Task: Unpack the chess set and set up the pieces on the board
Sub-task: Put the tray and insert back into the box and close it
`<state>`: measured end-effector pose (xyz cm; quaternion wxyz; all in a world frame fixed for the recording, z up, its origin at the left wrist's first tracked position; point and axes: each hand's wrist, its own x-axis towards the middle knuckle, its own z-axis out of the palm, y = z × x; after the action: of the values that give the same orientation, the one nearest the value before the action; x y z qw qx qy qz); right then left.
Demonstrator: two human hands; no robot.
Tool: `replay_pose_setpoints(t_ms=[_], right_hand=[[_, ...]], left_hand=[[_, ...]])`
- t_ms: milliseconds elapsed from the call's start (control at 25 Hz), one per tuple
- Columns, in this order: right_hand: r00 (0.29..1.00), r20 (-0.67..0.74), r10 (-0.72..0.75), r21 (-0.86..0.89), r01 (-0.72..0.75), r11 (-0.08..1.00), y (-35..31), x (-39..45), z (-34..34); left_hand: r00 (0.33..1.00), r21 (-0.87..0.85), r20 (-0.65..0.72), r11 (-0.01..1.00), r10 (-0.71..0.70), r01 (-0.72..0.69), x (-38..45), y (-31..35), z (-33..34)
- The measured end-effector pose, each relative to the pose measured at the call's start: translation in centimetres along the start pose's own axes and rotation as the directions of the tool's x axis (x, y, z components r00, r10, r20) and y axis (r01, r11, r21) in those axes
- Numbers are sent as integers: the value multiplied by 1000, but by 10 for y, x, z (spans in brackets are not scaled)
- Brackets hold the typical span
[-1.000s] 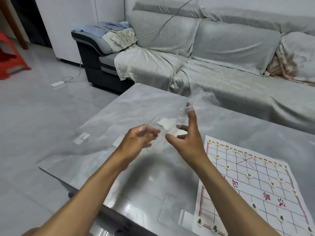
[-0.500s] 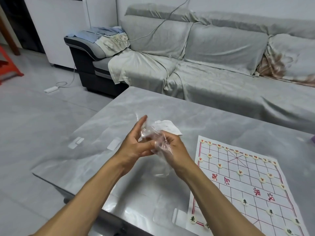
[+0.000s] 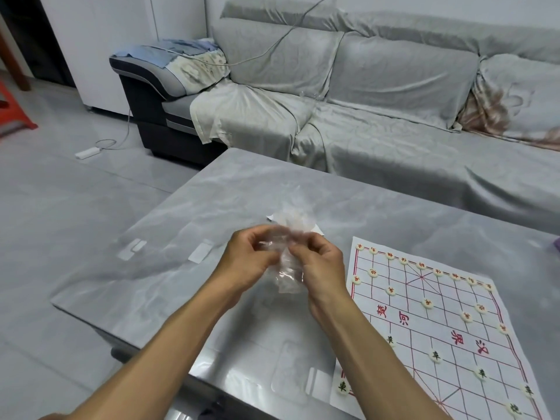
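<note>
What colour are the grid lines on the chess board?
Red, on a white board; the head view, the only one, shows them clearly.

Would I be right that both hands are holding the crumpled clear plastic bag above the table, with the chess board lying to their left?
Not quite: the head view shows the chess board lying to the right of the hands. The rest stands: the left hand and right hand both hold the crumpled clear plastic bag above the table.

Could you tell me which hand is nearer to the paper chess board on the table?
Right. The right hand is just left of the chess board; the left hand is farther left, across the plastic bag both hold.
</note>
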<state>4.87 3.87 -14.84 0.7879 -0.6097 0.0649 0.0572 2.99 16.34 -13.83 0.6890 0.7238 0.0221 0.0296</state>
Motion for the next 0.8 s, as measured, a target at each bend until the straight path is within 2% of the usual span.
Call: replay_pose_setpoints(t_ms=[40, 120, 160, 200, 280, 320, 360, 440, 480, 520, 560, 600, 680, 720, 800], right_hand=[[998, -34, -48, -13, 48, 999, 1, 1, -1], [994, -44, -95, 18, 96, 995, 6, 6, -3], [991, -26, -133, -27, 132, 991, 7, 8, -2], [984, 20, -179, -143, 180, 973, 7, 10, -1], [963, 197, -186, -345, 245, 906, 6, 12, 4], [960, 244, -140, -367, 225, 903, 5, 14, 5], [971, 220, -90, -334, 162, 929, 4, 18, 3], [998, 33, -53, -268, 60, 962, 3, 33, -3], [992, -54, -110, -377, 82, 923, 5, 44, -8], [981, -65, -185, -568, 116, 815, 8, 54, -12], [973, 3, -230, -743, 156, 651, 11, 64, -14], [964, 99, -245, -847, 211, 488, 15, 74, -13], [950, 258, -177, -928, 295, 228, 27, 92, -10], [947, 295, -130, -944, 310, 116, 31, 98, -8], [954, 285, -88, -958, 286, -10, 38, 109, -10]], left_hand=[[999, 5, 35, 1000, -26, 26, 0, 1, -1], [963, -213, 178, 948, -200, 237, -2, 7, -2], [933, -322, 236, 884, -270, 337, -3, 7, -1], [928, -379, 223, 850, -299, 365, -2, 4, -1], [940, -395, 3, 864, -340, 314, 2, -3, 0], [926, -393, -133, 877, -353, 278, 6, -5, -1], [901, -396, -243, 885, -359, 246, 11, -7, -5], [855, -407, -369, 891, -364, 203, 19, -9, -16], [840, -401, -398, 893, -368, 202, 21, -11, -20], [833, -383, -410, 899, -371, 212, 23, -13, -21], [833, -361, -411, 905, -370, 224, 24, -15, -20], [835, -337, -410, 912, -366, 234, 25, -18, -17], [824, -308, -432, 919, -366, 247, 29, -24, -12], [816, -302, -443, 919, -371, 254, 31, -25, -11], [811, -303, -448, 917, -377, 258, 37, -27, -13]])
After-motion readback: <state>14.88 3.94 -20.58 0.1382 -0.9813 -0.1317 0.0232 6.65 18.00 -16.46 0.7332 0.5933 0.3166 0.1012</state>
